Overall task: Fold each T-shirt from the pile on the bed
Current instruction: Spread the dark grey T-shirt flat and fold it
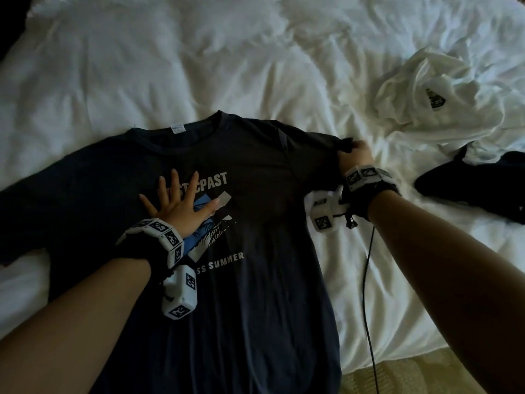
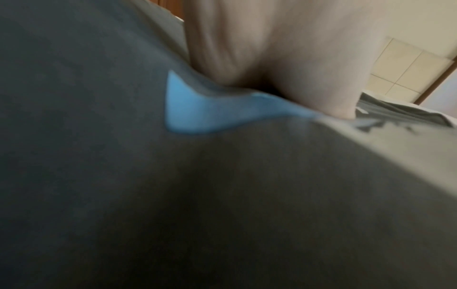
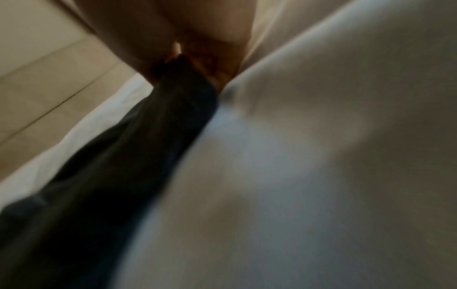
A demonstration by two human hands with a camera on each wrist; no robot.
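Note:
A dark navy T-shirt (image 1: pixel 255 280) with a white and blue chest print lies face up on the white bed (image 1: pixel 199 66), collar away from me. My left hand (image 1: pixel 181 203) presses flat on the print with fingers spread; the left wrist view shows its palm (image 2: pixel 272 58) on the dark cloth (image 2: pixel 123 176). My right hand (image 1: pixel 355 155) grips the end of the shirt's right sleeve (image 1: pixel 321 146) at the shirt's right side. In the right wrist view the fingers (image 3: pixel 210 64) pinch the dark sleeve (image 3: pixel 123 176) over the white sheet (image 3: pixel 321 176).
A crumpled white T-shirt (image 1: pixel 443 100) with a small dark print lies at the right of the bed. Another dark garment (image 1: pixel 477 183) sits beside it near the right edge. A black cable (image 1: pixel 366 294) hangs from my right wrist. The bed's front edge meets a patterned floor (image 1: pixel 412 373) at bottom right.

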